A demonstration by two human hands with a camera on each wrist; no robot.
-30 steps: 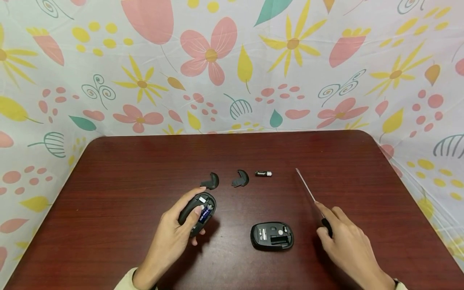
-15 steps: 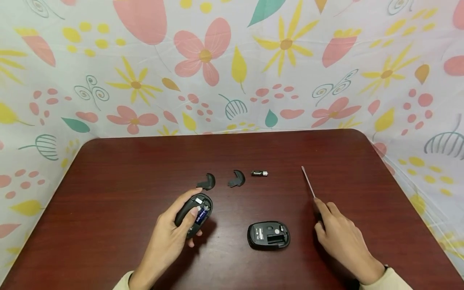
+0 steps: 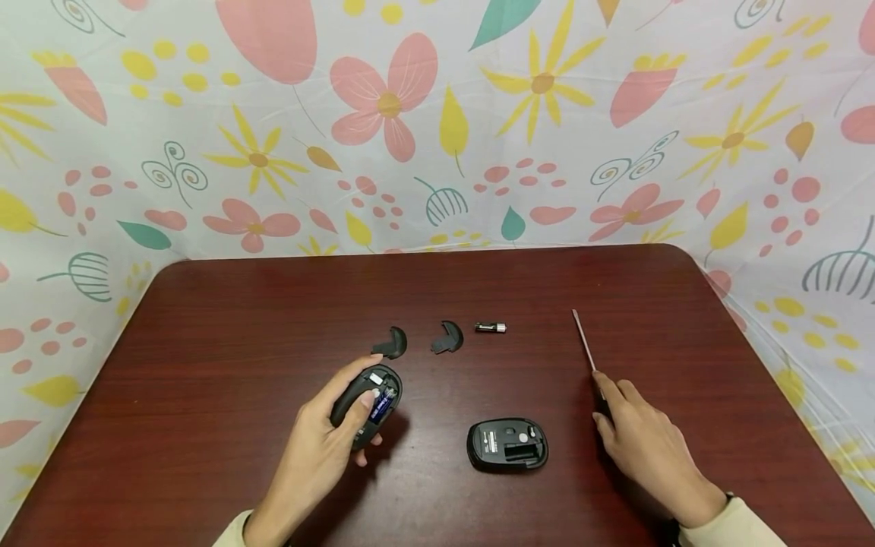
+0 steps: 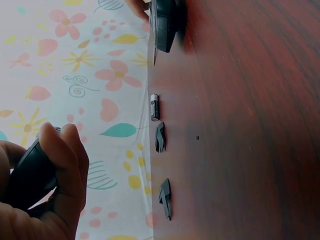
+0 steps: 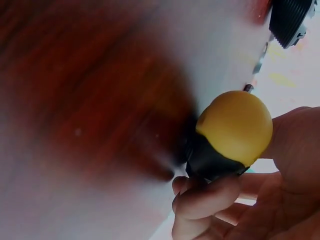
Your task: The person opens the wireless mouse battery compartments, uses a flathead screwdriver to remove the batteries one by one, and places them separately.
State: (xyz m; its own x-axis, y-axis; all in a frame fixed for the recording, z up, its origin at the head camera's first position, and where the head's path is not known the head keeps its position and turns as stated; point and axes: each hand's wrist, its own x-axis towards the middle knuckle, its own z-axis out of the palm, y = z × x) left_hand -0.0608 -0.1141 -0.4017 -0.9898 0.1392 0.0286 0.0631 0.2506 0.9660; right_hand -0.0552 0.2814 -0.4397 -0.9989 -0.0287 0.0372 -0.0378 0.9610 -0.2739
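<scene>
My left hand grips a black computer mouse with its underside turned up, thumb across it. A blue battery sits in that mouse's open compartment. In the left wrist view the fingers curl round the mouse's dark body. At the right, my right hand holds a screwdriver, its metal shaft pointing toward the back of the table. The screwdriver's yellow and black handle shows in the right wrist view. Between the hands a second mouse lies upside down, its battery slot open and bare.
Farther back on the dark wooden table lie two black battery covers, a left cover and a right cover. Beside them is a loose black and silver battery. A floral cloth hangs behind the table.
The screwdriver has swung slightly, its tip now farther right and a little farther back. The view shifted a little; the left hand keeps its hold on the mouse.
</scene>
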